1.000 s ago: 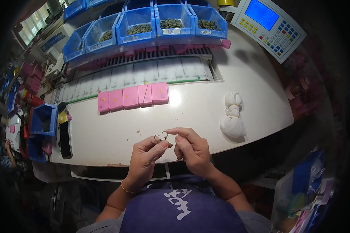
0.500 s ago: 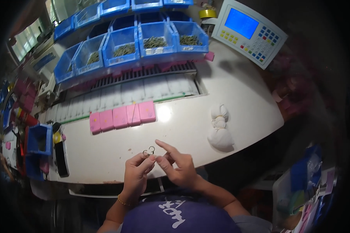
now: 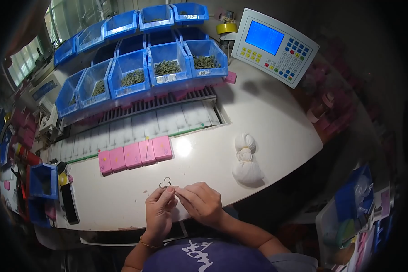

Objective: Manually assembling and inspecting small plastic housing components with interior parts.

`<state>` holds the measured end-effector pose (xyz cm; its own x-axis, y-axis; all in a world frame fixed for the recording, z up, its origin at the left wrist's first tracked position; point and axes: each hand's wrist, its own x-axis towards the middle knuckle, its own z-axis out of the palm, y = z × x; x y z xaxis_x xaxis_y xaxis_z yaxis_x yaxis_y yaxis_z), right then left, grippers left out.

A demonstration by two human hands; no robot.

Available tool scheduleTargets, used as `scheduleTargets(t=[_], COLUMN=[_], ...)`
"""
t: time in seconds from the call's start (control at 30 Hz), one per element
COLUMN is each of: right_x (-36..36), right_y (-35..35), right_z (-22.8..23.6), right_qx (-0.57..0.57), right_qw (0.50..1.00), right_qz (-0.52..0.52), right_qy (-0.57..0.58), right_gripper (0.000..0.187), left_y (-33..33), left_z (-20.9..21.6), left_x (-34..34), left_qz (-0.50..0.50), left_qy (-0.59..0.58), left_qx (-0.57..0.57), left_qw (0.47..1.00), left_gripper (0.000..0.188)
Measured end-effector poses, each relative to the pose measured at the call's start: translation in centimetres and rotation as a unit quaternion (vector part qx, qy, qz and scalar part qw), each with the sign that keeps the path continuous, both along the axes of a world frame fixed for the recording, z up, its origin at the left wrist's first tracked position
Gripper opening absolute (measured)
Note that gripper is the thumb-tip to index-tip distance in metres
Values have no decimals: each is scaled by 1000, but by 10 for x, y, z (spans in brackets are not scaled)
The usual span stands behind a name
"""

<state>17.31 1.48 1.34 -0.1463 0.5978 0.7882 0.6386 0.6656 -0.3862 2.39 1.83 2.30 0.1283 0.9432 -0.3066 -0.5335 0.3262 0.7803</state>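
Observation:
My left hand [image 3: 160, 209] pinches a pair of small dark curved metal hooks [image 3: 166, 183] between thumb and forefinger, their bends standing up above the fingertips. Close beside it, my right hand [image 3: 201, 202] has its thumb and fingers pressed together against the left fingertips. Whatever the right fingers hold, if anything, is too small to make out. Both hands hover over the front edge of the white table [image 3: 204, 158]. Beyond them lies a row of several pink blocks [image 3: 132, 154] with small marks on top. A thin dark needle-like line crosses one of them.
Blue bins [image 3: 129, 75] holding small dark pieces stand at the back in two tiers, above a slotted metal strip [image 3: 158, 104]. A white knotted cloth bundle [image 3: 248, 170] sits to the right. Behind it is a keypad console [image 3: 276, 47]. A black phone-like slab [image 3: 70, 204] lies left.
My right forefinger, stretched out before, has folded in to the left fingertips. The hooks remain in my left hand. The whole view has shifted slightly.

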Motion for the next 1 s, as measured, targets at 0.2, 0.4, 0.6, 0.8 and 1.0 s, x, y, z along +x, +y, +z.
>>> scheduleTargets(t=[0.2,0.4,0.6,0.8,1.0], right_x=[11,40,121,137,144], right_y=[21,85,239,359,377], right_z=[10,27,88,114,111], right_qx=[35,94,104,-32,-47], right_qw=[998,992,959,888,802], right_qz=[-32,-70,-261,-408,-491], right_qy=[-47,-54,-31,-208,-338], right_gripper=[29,22,8,13,14], left_y=[19,47,48,49,48], left_z=[2,-1,-42,-41,-44], left_x=[13,25,17,23,19], left_qz=[-2,-53,-87,-118,-128], left_qy=[-37,35,285,366,367], left_qx=[3,32,145,276,309], left_qw=[999,997,944,881,868], left_gripper=[15,23,16,12,15])
